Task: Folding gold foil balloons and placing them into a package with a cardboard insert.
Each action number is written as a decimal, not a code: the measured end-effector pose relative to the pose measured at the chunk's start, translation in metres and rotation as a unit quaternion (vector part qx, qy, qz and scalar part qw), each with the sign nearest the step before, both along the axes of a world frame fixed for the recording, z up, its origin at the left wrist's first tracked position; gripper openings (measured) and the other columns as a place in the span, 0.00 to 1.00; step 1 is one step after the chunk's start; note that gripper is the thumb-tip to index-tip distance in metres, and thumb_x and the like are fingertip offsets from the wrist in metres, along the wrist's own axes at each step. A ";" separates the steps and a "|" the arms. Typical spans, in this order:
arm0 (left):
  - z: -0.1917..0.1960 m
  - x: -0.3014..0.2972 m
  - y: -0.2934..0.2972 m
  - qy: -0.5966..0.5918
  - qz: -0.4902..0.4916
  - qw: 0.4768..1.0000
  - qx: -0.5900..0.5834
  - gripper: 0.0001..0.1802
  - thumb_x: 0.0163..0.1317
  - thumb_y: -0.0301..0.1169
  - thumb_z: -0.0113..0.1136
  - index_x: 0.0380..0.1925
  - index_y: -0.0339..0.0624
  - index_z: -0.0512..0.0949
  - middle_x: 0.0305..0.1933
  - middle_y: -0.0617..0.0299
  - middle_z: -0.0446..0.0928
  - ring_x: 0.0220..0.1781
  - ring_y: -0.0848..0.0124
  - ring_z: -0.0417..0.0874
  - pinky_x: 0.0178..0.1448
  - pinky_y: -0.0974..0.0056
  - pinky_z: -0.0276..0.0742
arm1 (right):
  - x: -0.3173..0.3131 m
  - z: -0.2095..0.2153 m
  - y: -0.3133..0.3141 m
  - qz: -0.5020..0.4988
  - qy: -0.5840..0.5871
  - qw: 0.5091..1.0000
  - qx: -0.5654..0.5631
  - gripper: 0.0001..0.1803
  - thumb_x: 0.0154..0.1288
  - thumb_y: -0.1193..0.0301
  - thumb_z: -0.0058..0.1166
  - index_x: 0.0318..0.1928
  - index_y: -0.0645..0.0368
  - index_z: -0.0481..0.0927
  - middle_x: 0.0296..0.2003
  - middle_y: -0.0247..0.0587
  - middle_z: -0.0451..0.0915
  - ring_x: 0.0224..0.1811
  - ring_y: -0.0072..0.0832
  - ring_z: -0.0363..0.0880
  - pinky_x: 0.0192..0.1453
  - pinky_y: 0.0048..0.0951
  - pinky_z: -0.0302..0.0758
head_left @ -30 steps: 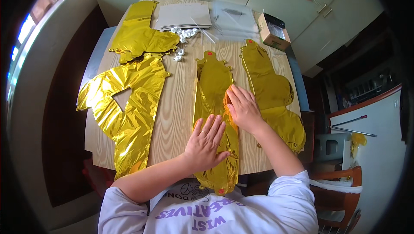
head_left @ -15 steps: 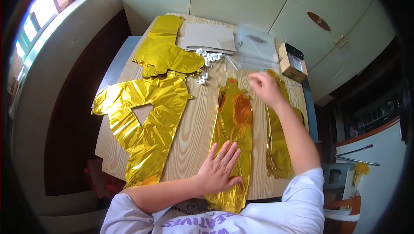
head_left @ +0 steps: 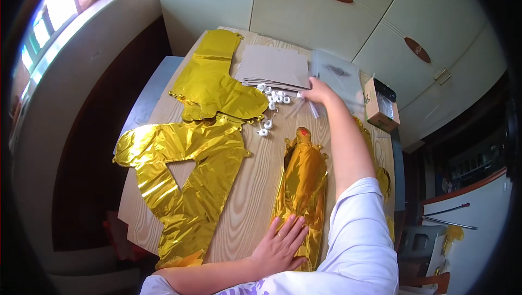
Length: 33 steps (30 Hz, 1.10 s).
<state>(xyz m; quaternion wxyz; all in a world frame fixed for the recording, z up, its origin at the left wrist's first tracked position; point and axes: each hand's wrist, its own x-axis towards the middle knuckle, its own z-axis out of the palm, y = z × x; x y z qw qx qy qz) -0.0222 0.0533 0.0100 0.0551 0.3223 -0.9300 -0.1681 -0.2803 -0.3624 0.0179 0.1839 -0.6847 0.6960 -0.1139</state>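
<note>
A folded gold foil balloon is laid lengthwise on the wooden table, right of its middle, with a red dot at its far tip. Its near end is lost behind the person's arm and white shirt. The left hand is pressed flat on the lower part of the foil, palm down, fingers slightly spread; nothing is gripped by it.

The right hand is stretched to the near right corner of the grey card stack. A small white piece is seen at its fingertips, but whether it is pinched or only touched cannot be told. The white ribbon rolls are bunched just beside it, and clear strips are hard to make out against the wood.

Another gold balloon is mostly covered by the right arm — only slivers are shown. At the left, a gold balloon with a gap is overlapped by the forearm at its lower end.

Purple lettering on the shirt is cut off by the lower edge. A faint dark mark is seen on the clear plastic sheets, and small print on the cardboard box — too small to be read.
</note>
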 end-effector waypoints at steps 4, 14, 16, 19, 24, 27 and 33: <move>0.000 -0.006 -0.004 0.005 -0.027 1.000 0.012 0.46 0.72 0.65 0.41 0.77 0.43 0.60 0.84 0.48 0.52 0.86 0.49 0.45 0.84 0.37 0.37 | -0.101 -0.029 -0.017 -0.094 -0.114 0.984 -0.096 0.38 0.65 0.55 0.66 0.67 0.68 0.72 0.57 0.57 0.83 0.59 0.38 0.82 0.64 0.37 0.77; 0.003 -0.001 -0.003 -0.030 -0.015 0.999 0.023 0.45 0.73 0.66 0.39 0.78 0.45 0.59 0.84 0.49 0.51 0.87 0.50 0.42 0.84 0.36 0.31 | -0.008 0.005 -0.017 -0.043 0.051 0.978 -0.199 0.22 0.66 0.54 0.60 0.52 0.56 0.86 0.52 0.50 0.85 0.57 0.46 0.83 0.63 0.43 0.77; -0.001 -0.003 -0.003 -0.024 -0.019 0.999 0.015 0.45 0.73 0.66 0.40 0.78 0.45 0.60 0.84 0.49 0.51 0.87 0.50 0.43 0.84 0.36 0.31 | 0.027 0.003 -0.027 0.042 0.018 0.974 -0.223 0.24 0.66 0.55 0.61 0.56 0.57 0.84 0.57 0.50 0.82 0.61 0.45 0.80 0.67 0.43 0.76; -0.006 -0.006 -0.002 -0.014 -0.026 1.000 0.002 0.45 0.73 0.66 0.40 0.78 0.45 0.60 0.84 0.50 0.52 0.87 0.51 0.44 0.84 0.36 0.32 | 0.062 -0.007 -0.036 0.109 0.120 0.973 -0.166 0.25 0.67 0.57 0.62 0.56 0.62 0.83 0.58 0.52 0.81 0.64 0.45 0.78 0.70 0.43 0.74; -0.009 -0.004 -0.001 -0.002 -0.008 1.000 0.002 0.46 0.72 0.66 0.41 0.78 0.45 0.60 0.83 0.50 0.53 0.87 0.51 0.45 0.84 0.36 0.33 | 0.094 -0.003 -0.031 0.225 0.290 0.922 -0.128 0.13 0.73 0.67 0.48 0.48 0.60 0.82 0.48 0.54 0.85 0.50 0.49 0.86 0.56 0.45 0.83; -0.009 -0.002 -0.001 0.027 -0.001 1.000 0.003 0.46 0.73 0.66 0.39 0.77 0.42 0.61 0.83 0.48 0.53 0.86 0.49 0.47 0.83 0.37 0.39 | 0.091 -0.002 -0.029 0.264 0.253 0.910 -0.195 0.10 0.70 0.71 0.47 0.38 0.58 0.82 0.37 0.48 0.87 0.40 0.46 0.89 0.46 0.45 0.86; -0.005 -0.005 0.001 0.025 -0.009 1.000 -0.002 0.46 0.72 0.65 0.43 0.78 0.44 0.59 0.83 0.48 0.53 0.86 0.50 0.47 0.83 0.36 0.38 | 0.079 0.014 -0.013 0.138 0.256 0.885 -0.364 0.06 0.65 0.69 0.52 0.34 0.50 0.83 0.29 0.40 0.85 0.35 0.40 0.87 0.37 0.43 0.82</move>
